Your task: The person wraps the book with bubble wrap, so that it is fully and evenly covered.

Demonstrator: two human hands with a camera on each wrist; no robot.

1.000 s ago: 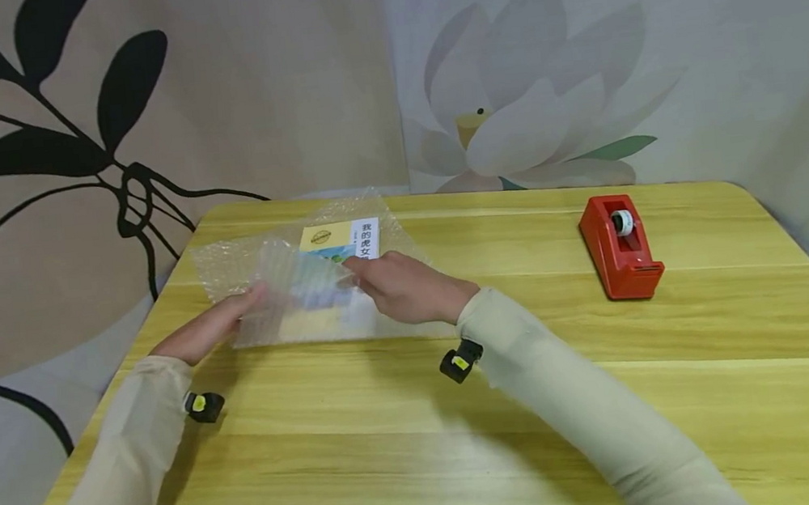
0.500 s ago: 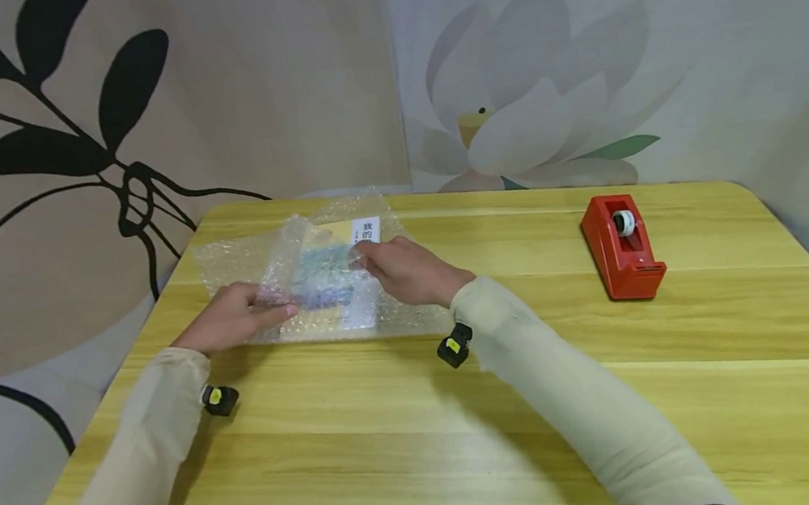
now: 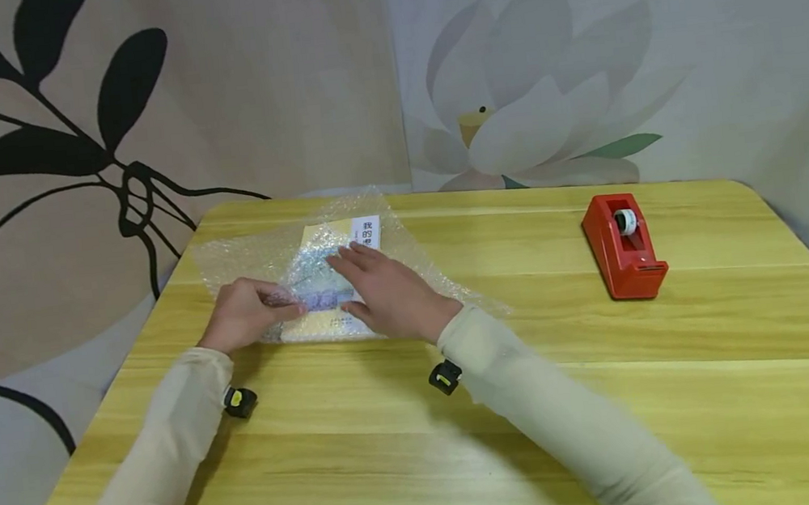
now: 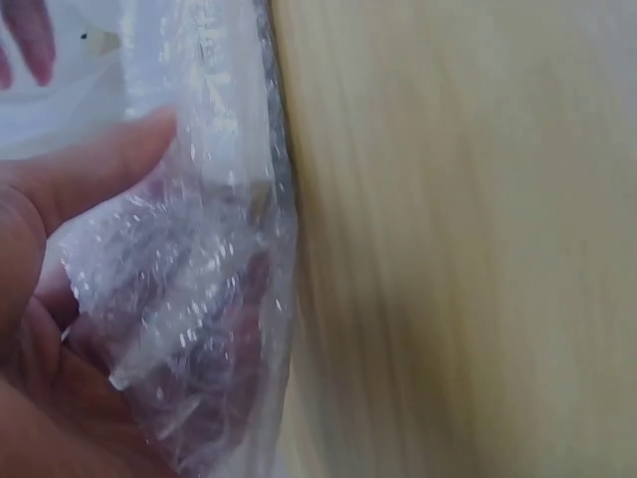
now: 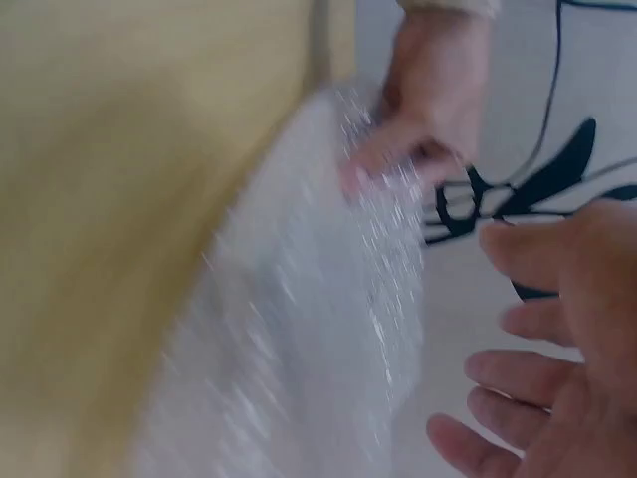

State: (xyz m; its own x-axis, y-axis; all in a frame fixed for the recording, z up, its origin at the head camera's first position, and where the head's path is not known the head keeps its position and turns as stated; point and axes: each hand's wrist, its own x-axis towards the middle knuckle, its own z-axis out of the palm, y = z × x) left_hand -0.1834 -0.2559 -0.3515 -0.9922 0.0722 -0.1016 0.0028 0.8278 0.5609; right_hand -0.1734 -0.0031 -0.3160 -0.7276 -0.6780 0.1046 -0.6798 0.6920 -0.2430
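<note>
A book (image 3: 344,232) with a yellow, blue and white cover lies in clear bubble wrap (image 3: 251,255) at the table's left back. One layer of the wrap is folded over most of the cover; the top strip shows more plainly. My left hand (image 3: 241,315) pinches the wrap at the book's near left corner. In the left wrist view the thumb (image 4: 109,164) lies over the wrap (image 4: 189,289), and the fingers are partly hidden behind it. Above the book's right side, my right hand (image 3: 396,295) has its fingers spread, holding nothing, as the right wrist view's fingers (image 5: 518,378) also show.
A red tape dispenser (image 3: 620,256) with a white-cored roll stands at the right back of the wooden table (image 3: 423,446). Loose wrap spreads out left, behind and right of the book. A patterned cloth backdrop (image 3: 329,81) hangs behind the table.
My left hand has moved right, bringing the wrap's flap over the book. The right hand has let go of the flap and spread its fingers; more wrap now shows at right.
</note>
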